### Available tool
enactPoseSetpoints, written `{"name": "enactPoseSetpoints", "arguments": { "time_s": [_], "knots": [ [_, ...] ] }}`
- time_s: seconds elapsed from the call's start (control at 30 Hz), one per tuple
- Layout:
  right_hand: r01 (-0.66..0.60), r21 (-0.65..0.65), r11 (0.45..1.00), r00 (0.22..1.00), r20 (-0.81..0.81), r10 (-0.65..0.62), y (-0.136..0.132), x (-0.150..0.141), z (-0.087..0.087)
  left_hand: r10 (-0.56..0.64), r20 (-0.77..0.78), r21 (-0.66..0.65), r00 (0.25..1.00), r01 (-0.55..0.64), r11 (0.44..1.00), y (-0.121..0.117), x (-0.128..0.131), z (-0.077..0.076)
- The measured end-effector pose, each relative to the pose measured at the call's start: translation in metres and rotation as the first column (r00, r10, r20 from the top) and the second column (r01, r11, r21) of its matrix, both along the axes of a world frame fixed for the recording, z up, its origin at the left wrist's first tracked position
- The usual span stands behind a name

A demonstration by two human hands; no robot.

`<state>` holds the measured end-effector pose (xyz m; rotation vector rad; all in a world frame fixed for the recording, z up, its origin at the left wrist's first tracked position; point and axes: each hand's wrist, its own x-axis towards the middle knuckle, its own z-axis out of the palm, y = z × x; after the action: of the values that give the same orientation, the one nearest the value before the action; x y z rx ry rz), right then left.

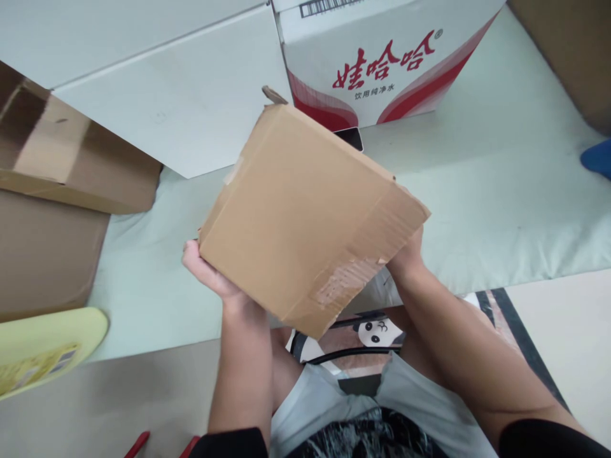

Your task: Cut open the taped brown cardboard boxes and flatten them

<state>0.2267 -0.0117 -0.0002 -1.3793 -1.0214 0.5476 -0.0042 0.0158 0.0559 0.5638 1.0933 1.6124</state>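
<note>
A brown cardboard box is held up in front of me, turned at an angle, above the front of the green-covered surface. Torn tape and a rough patch mark its lower right side, and a small flap sticks up at its top corner. My left hand grips its lower left edge, with the thumb showing at the corner and the other fingers hidden beneath. On the right side my right hand holds the box from below, its fingers mostly out of sight behind the cardboard.
White cartons, one with red lettering, stand at the back. Brown cardboard boxes sit at left. A yellow item juts in at lower left. A dark phone-like object lies behind the held box. A blue object is at right.
</note>
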Motion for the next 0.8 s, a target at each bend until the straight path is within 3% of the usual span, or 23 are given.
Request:
{"name": "enactPoseSetpoints", "arguments": {
  "time_s": [0.1,0.17,0.23,0.3,0.4,0.5,0.63,0.73,0.8],
  "knots": [
    [0.052,0.050,0.997,0.999,-0.018,-0.051,-0.002,-0.001,0.001,0.102,0.049,-0.007,0.994,-0.102,0.995,-0.001,-0.001,0.006],
    [0.149,0.144,0.978,0.989,-0.004,-0.150,-0.005,-0.003,0.001,0.082,0.022,-0.071,0.996,-0.080,0.994,-0.004,-0.003,0.009],
    [0.130,0.266,0.955,0.980,0.111,-0.164,-0.008,-0.005,0.003,0.045,-0.009,-0.084,0.999,-0.046,0.995,-0.006,-0.005,0.009],
    [-0.055,0.353,0.934,0.934,0.348,-0.077,-0.011,-0.008,0.005,0.021,-0.019,-0.039,1.000,-0.022,0.999,-0.007,-0.006,0.005],
    [-0.338,0.349,0.874,0.799,0.597,0.070,-0.011,-0.015,0.006,0.061,0.003,0.021,0.998,-0.061,0.998,-0.004,-0.004,-0.006],
    [-0.459,0.262,0.849,0.784,0.569,0.249,-0.008,-0.022,0.003,0.071,-0.022,0.093,0.997,-0.069,0.993,-0.001,-0.003,-0.017],
    [-0.623,0.087,0.778,0.726,0.436,0.532,-0.007,-0.026,-0.004,0.006,-0.116,0.218,0.993,0.020,0.976,0.001,-0.001,-0.024],
    [-0.675,0.031,0.737,0.698,0.350,0.625,-0.010,-0.026,-0.010,-0.014,-0.133,0.239,0.991,0.046,0.970,0.002,0.001,-0.025],
    [-0.665,0.043,0.746,0.718,0.313,0.622,-0.012,-0.026,-0.012,0.000,-0.144,0.243,0.990,0.035,0.969,0.004,0.001,-0.026]
  ]
}}
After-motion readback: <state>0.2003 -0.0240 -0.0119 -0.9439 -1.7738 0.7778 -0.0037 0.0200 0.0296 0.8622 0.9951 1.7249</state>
